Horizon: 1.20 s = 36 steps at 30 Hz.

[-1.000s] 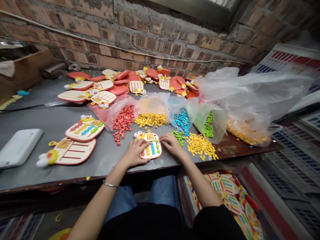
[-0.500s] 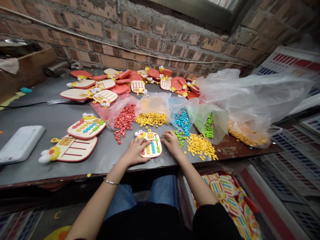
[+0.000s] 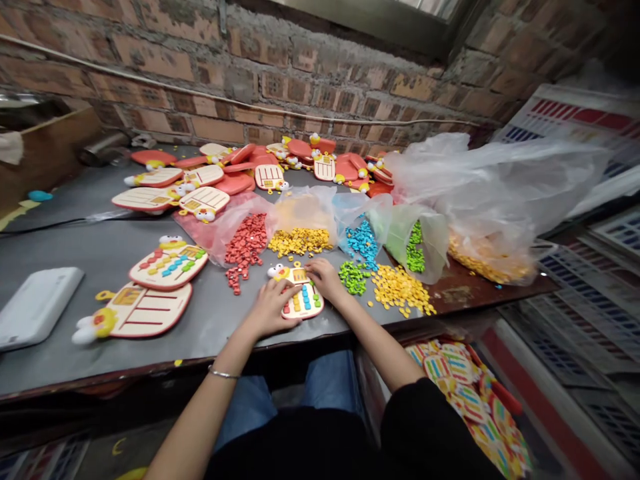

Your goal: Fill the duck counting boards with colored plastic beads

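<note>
Sitting at the bench edge, with blue denim jeans (image 3: 330, 385) in the lap, a black sleeve (image 3: 430, 427) on the right arm and a thin silver bangle (image 3: 223, 375) on the left wrist. Just below on the right, a heap of striped, multicoloured boards (image 3: 463, 380). On the grey metal tabletop (image 3: 75, 260), the left hand (image 3: 273, 308) lying curled over the lower left of a small cream board with a yellow duck head (image 3: 303, 303), and the right hand (image 3: 324, 279) at its upper right, fingertips (image 3: 314, 268) on its top edge. Hands close together, both on the board; any pinch on a single piece impossible to tell. Step in hand, as far as shows: board held under both hands, small coloured pieces (image 3: 303, 301) seated in rows. Just right of it, loose green pieces (image 3: 354, 277) and yellow pieces (image 3: 400, 290); beyond, red, yellow and blue heaps (image 3: 243, 250) against clear plastic bags (image 3: 480, 193). To the left, a filled duck board (image 3: 169, 265), a bare duck board (image 3: 140, 309) and a white plastic slab (image 3: 35, 308). Farther off, a jumble of orange-red board backs (image 3: 240, 183) before a rough brick wall (image 3: 250, 67). No brand or legible writing anywhere.
</note>
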Each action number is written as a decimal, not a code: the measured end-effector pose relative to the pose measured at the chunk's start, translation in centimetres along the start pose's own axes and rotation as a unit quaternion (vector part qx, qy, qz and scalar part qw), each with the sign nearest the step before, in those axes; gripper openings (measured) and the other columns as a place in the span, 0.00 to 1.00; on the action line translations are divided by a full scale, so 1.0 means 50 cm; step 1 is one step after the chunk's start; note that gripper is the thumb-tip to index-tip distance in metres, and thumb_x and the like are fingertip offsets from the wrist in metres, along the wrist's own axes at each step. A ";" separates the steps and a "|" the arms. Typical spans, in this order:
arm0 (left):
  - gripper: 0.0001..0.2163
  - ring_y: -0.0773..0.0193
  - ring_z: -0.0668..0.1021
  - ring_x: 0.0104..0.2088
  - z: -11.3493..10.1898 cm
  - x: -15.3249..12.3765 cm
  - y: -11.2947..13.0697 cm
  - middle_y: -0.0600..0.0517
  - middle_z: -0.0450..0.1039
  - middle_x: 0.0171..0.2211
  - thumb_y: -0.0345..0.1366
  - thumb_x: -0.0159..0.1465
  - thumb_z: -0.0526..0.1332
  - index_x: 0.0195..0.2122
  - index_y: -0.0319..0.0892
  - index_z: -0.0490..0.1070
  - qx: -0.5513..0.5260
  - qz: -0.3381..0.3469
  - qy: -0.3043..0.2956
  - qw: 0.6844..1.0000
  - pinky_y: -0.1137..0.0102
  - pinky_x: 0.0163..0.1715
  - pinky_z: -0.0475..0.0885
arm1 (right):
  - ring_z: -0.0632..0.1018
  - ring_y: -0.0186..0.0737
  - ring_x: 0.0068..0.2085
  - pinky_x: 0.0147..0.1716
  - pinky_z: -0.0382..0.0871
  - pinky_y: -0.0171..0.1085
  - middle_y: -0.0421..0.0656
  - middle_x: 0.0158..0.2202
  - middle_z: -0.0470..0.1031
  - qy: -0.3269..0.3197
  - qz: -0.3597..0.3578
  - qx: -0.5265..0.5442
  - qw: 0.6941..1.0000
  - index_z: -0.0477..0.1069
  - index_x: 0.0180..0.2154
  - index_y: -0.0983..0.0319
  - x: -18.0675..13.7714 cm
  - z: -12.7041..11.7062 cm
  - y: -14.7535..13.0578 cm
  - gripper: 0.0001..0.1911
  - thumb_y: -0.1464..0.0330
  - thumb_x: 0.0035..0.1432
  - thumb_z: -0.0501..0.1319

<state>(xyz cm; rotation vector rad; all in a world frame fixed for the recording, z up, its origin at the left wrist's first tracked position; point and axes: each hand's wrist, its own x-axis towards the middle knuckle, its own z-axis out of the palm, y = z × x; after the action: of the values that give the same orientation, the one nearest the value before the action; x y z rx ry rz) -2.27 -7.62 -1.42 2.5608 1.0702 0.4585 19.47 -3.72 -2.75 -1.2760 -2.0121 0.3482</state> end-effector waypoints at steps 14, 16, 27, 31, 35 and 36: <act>0.31 0.48 0.65 0.50 0.011 0.003 -0.011 0.47 0.64 0.53 0.48 0.54 0.64 0.60 0.52 0.64 0.009 0.014 0.022 1.000 0.57 0.47 0.63 | 0.58 0.52 0.66 0.61 0.53 0.59 0.45 0.58 0.70 -0.082 0.077 -0.106 0.988 0.70 0.55 0.56 -0.064 -0.041 -0.059 0.17 0.68 0.65 0.55; 0.31 0.48 0.66 0.49 0.011 0.003 -0.012 0.47 0.65 0.52 0.48 0.55 0.64 0.60 0.52 0.64 0.011 0.017 0.022 1.000 0.57 0.47 0.64 | 0.60 0.51 0.65 0.62 0.52 0.58 0.43 0.55 0.73 -0.071 0.068 -0.095 0.991 0.73 0.51 0.56 -0.073 -0.049 -0.073 0.15 0.68 0.66 0.54; 0.31 0.47 0.66 0.50 0.007 0.003 -0.011 0.46 0.65 0.53 0.48 0.55 0.63 0.61 0.50 0.64 0.007 0.018 0.018 1.000 0.56 0.48 0.63 | 0.73 0.46 0.38 0.40 0.66 0.44 0.46 0.32 0.75 0.234 0.224 -0.164 0.932 0.72 0.32 0.60 -0.265 -0.174 -0.032 0.09 0.68 0.61 0.54; 0.31 0.48 0.66 0.49 0.008 0.002 -0.011 0.47 0.65 0.53 0.49 0.55 0.63 0.61 0.51 0.63 0.010 0.014 0.015 1.000 0.56 0.48 0.63 | 0.72 0.46 0.38 0.39 0.65 0.42 0.45 0.32 0.73 0.166 0.230 -0.225 0.932 0.70 0.30 0.59 -0.292 -0.170 0.002 0.07 0.70 0.59 0.56; 0.32 0.48 0.66 0.49 0.010 0.000 -0.011 0.47 0.64 0.54 0.49 0.55 0.63 0.61 0.51 0.62 0.009 0.014 0.015 1.000 0.56 0.48 0.63 | 0.72 0.48 0.38 0.39 0.65 0.43 0.47 0.33 0.74 0.146 0.238 -0.237 0.931 0.69 0.30 0.59 -0.298 -0.151 0.014 0.07 0.71 0.60 0.55; 0.32 0.48 0.65 0.49 0.011 0.000 -0.010 0.47 0.64 0.54 0.49 0.56 0.63 0.61 0.51 0.62 0.008 0.015 0.016 1.000 0.57 0.48 0.63 | 0.72 0.48 0.38 0.39 0.65 0.44 0.47 0.33 0.74 0.148 0.240 -0.227 0.932 0.69 0.30 0.60 -0.299 -0.148 0.014 0.07 0.71 0.60 0.55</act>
<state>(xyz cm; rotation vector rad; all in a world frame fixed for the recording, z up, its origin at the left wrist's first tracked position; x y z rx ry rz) -2.37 -7.36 -2.11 2.5946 1.0524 0.5010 28.86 -17.43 -4.28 -1.9850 -1.5525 -0.1015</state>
